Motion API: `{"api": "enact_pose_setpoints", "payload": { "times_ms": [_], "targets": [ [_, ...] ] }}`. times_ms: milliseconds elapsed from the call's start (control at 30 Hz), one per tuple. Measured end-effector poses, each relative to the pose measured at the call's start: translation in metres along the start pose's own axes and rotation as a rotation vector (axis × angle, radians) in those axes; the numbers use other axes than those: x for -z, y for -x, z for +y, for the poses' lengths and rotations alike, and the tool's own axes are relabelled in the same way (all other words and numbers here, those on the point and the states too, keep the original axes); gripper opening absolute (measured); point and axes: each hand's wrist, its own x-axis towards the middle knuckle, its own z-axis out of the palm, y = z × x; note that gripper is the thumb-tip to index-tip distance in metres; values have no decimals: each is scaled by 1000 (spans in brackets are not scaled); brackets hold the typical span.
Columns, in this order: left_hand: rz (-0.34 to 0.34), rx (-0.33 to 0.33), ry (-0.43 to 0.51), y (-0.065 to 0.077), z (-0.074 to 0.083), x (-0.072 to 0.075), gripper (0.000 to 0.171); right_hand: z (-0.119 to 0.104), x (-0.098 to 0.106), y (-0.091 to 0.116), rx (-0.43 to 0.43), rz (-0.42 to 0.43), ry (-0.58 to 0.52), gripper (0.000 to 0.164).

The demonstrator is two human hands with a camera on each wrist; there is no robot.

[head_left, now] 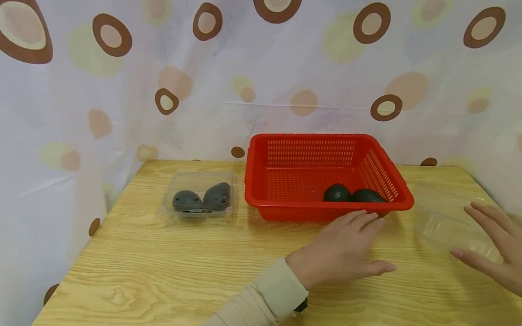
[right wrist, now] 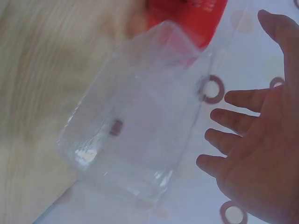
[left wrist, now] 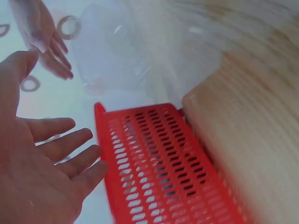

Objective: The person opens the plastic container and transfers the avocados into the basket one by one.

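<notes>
"Red basket [head_left: 294, 214]: how are the hands?"
"Left hand [head_left: 338, 252] outstretched at its front, contact unclear; right hand [head_left: 511, 251] spread wide, right of it, as is a clear container [right wrist: 149, 102]. Two avocados [head_left: 337, 193] lie inside."

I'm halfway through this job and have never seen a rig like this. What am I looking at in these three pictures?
There is no robot here: a person works with two bare hands. The wide picture comes from a camera on the head, looking forward and down; the other two come from cameras on the left and right wrists.

On the wooden table is a red basket with two avocados in view. To its left, a clear box holds two more; to its right is another clear box.

Nothing is held. The left hand is open by the basket's front, the right hand open by the right-hand box.
</notes>
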Motion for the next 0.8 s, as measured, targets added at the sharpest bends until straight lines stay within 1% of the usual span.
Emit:
{"api": "enact_pose_setpoints", "payload": {
  "times_ms": [133, 233, 367, 467, 567, 800],
  "targets": [
    [7, 30, 21, 10, -7, 9, 84, -20, 6, -8, 11, -28, -14, 94],
    [40, 37, 23, 18, -14, 14, 83, -33, 8, -12, 32, -42, -26, 93],
    [102, 47, 11, 30, -24, 19, 85, -47, 7, -16, 57, -62, -36, 93],
    [125, 73, 11, 40, -33, 22, 87, -59, 5, -20, 75, -76, -36, 93],
    [128, 111, 20, 51, -42, 26, 89, -71, 0, -24, 116, -81, -29, 92],
    [89, 225, 80, 79, -64, 32, 93, -96, -13, -36, 239, -88, -3, 93]
  ]
}}
